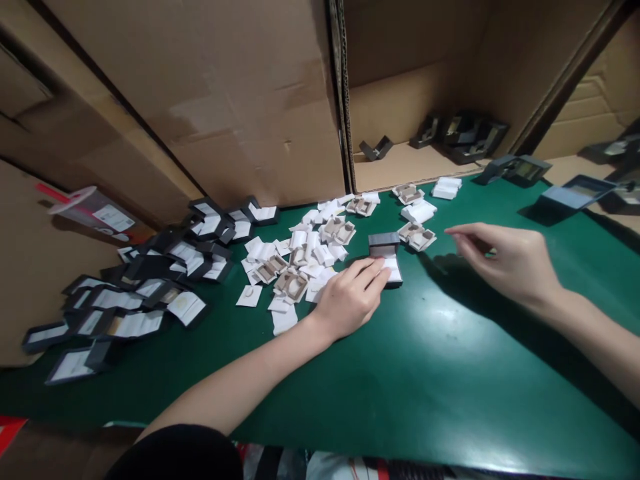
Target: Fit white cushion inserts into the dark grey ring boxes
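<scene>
My left hand (353,295) lies on the green table (425,373), its fingers curled and pressed on a small open dark grey box (386,255) with a white insert. My right hand (505,261) hovers to the right of the box, above the table. Its fingers are drawn together in a pinch, and what they hold, if anything, is too small to see. A heap of white and beige inserts (305,257) lies just left of the box. Two more inserts (417,235) lie between the box and my right hand.
A pile of open dark boxes (145,293) covers the table's left side. Cardboard walls (240,93) stand behind, with more dark boxes (463,137) in an open carton at back right. Other open boxes (570,193) sit at the far right.
</scene>
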A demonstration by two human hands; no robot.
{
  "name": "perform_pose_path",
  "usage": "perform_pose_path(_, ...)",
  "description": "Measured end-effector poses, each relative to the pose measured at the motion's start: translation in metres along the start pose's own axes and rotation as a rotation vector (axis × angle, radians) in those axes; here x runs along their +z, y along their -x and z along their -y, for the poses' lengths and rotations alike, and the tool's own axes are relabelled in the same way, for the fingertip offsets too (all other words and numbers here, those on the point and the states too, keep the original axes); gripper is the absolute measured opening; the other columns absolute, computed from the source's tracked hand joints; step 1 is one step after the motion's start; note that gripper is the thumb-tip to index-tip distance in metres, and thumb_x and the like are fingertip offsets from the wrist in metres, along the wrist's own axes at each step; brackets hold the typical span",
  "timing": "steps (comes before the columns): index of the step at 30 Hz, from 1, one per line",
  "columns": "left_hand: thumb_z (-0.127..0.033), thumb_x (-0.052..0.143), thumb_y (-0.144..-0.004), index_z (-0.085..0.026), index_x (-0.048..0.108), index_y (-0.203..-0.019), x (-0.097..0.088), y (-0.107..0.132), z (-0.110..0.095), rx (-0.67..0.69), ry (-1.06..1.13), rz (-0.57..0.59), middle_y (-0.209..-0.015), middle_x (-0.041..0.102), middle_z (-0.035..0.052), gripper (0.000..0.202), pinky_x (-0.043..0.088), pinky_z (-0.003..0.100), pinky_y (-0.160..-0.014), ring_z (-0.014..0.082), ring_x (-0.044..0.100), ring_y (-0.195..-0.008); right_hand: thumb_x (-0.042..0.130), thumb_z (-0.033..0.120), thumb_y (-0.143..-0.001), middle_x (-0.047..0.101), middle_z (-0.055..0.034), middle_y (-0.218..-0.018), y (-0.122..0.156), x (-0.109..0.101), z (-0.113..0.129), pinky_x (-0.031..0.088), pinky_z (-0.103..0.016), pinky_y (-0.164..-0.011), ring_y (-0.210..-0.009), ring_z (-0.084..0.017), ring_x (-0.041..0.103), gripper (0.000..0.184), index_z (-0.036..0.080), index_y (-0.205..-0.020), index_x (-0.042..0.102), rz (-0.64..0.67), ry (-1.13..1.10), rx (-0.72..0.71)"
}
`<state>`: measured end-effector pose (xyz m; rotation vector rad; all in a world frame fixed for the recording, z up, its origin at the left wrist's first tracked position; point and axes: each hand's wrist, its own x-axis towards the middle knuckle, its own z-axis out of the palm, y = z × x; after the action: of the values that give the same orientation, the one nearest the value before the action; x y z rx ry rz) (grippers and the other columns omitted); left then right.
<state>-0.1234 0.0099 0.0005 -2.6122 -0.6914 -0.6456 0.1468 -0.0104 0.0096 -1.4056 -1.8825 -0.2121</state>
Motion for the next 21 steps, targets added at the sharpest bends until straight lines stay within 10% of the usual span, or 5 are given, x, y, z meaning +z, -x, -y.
perform_pose_path(9,-0.019,0.046,-0.085,-0.015,0.059,-0.118,-0.003,0.001,-0.012,-0.015,-0.045,0.04,-0.128,0.056,0.0075,0.036,0.059,0.026,-0.088,0.0169,0.056,-0.116,0.065,0.03,-0.082,0.065,-0.0137,-0.099,-0.002,-0.004,-0.038,0.043,-0.033,-0.069,-0.09,-0.026,0.06,0.026,0.014,-0.103,0.063,0.186,0.338,0.186)
perform_pose_path(21,-0.022,0.038,-0.089,-0.017,0.051,-0.128,-0.004,0.002,-0.017,0.002,0.049,0.106,-0.137,0.048,0.0041,0.042,0.053,0.028,-0.102,0.0167,0.046,-0.129,0.056,0.014,-0.088,0.064,-0.0073,-0.102,0.005,0.024,0.009,0.045,-0.032,-0.076,-0.09,-0.019,0.061,0.018,0.019,-0.104,0.056,0.055,-0.101,-0.273)
